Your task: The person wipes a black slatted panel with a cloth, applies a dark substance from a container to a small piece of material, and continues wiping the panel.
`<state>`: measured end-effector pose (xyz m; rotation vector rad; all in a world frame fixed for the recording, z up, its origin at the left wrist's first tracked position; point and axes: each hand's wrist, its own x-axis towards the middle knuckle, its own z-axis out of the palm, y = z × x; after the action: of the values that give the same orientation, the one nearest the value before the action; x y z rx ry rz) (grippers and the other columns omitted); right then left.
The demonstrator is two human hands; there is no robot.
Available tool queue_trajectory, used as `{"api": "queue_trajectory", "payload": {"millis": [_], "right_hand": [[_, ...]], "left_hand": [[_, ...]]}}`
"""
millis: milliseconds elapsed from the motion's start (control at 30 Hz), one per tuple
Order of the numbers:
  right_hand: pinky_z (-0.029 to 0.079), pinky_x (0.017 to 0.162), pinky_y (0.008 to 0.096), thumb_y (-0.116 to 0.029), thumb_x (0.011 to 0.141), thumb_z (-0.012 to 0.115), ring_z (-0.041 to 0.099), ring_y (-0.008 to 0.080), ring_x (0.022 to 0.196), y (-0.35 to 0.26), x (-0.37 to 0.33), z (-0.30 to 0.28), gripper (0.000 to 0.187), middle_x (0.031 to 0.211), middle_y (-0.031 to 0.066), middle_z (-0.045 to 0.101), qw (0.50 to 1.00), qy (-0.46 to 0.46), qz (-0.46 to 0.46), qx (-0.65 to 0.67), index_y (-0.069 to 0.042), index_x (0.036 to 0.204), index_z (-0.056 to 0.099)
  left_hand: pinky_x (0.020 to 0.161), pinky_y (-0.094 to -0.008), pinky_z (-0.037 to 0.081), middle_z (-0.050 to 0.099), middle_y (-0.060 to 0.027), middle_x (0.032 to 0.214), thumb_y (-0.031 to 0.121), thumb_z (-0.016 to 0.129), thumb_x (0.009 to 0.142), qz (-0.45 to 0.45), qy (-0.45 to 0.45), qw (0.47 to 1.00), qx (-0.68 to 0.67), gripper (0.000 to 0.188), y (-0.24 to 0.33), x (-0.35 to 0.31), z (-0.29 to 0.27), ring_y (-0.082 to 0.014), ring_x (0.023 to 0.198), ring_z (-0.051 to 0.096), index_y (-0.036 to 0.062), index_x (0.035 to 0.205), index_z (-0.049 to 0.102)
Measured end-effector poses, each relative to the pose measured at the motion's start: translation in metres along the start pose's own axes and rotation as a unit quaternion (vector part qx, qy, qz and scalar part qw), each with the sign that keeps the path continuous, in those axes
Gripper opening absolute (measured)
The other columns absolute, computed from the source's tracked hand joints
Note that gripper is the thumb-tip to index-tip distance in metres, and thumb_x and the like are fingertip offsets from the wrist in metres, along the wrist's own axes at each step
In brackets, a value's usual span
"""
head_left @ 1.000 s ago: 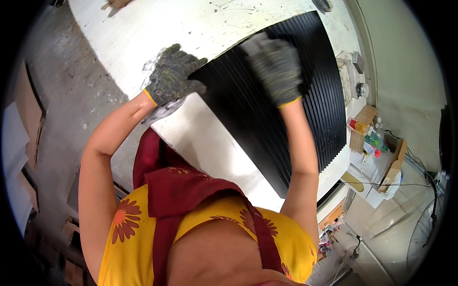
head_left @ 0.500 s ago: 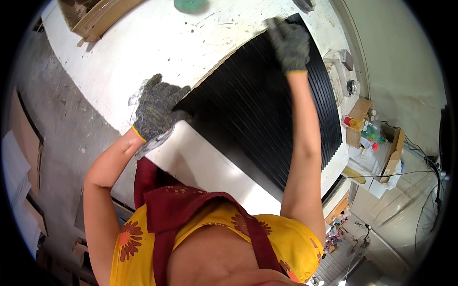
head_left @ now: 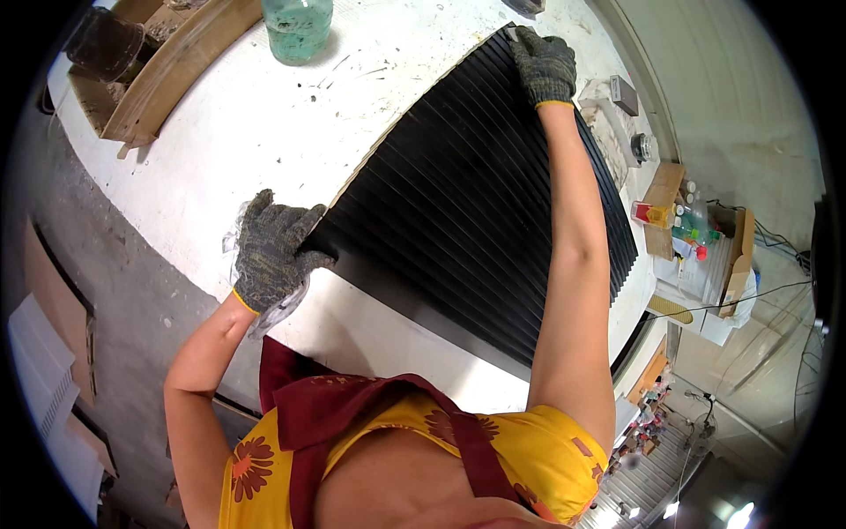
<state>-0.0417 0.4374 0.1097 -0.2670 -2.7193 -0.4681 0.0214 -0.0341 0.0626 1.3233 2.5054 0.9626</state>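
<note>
A large black ribbed panel [head_left: 441,203] lies flat on the white table. My left hand [head_left: 273,251], in a dark knitted glove with a yellow cuff, rests at the panel's left corner. Its fingers are spread, with the thumb along the near edge. Crumpled translucent sheeting [head_left: 284,309] shows beneath this hand. At the panel's far corner is my right hand [head_left: 545,70], gloved the same way, with its fingers bent down onto the ribs. A small pale bit shows at its fingertips; what it is, I cannot make out.
A cardboard tray [head_left: 181,75] with a dark cup [head_left: 104,42] stands far left on the table [head_left: 220,167]. Beside it is a jar of greenish liquid [head_left: 298,31]. A grey block [head_left: 624,95] and small jar [head_left: 641,147] sit at right, near boxed bottles [head_left: 696,225].
My right hand, blurred before, has shifted slightly along the panel's far end and now shows sharply. My left hand stays at the left corner. The whole view has tilted, showing more of the tray and jar.
</note>
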Motion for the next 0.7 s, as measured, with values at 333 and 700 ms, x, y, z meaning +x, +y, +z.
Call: {"api": "queue_trajectory", "payload": {"millis": [333,700], "right_hand": [[0.052,0.083,0.0454,-0.056,0.091,0.054,0.062,0.0337,0.094,-0.030,0.001,0.008,0.045,0.100,0.0188,0.066,0.989,-0.047,-0.057,0.129,-0.024,0.116,0.072],[0.049,0.087,0.0471,-0.065,0.091,0.046,0.061,0.0352,0.090,-0.037,-0.004,0.003,0.054,0.097,0.0183,0.065,0.983,-0.015,0.004,0.181,-0.022,0.115,0.070]], "left_hand": [[0.107,-0.0533,0.032,0.067,-0.0073,0.100,0.036,0.082,0.062,-0.007,-0.031,0.999,0.004,0.069,0.001,0.001,-0.002,-0.0293,0.095,0.061,0.0094,0.123,0.064],[0.106,-0.0528,0.034,0.067,-0.0077,0.097,0.039,0.082,0.061,-0.009,-0.024,1.000,0.006,0.070,0.002,0.003,-0.002,-0.0285,0.091,0.061,0.0100,0.122,0.064]]}}
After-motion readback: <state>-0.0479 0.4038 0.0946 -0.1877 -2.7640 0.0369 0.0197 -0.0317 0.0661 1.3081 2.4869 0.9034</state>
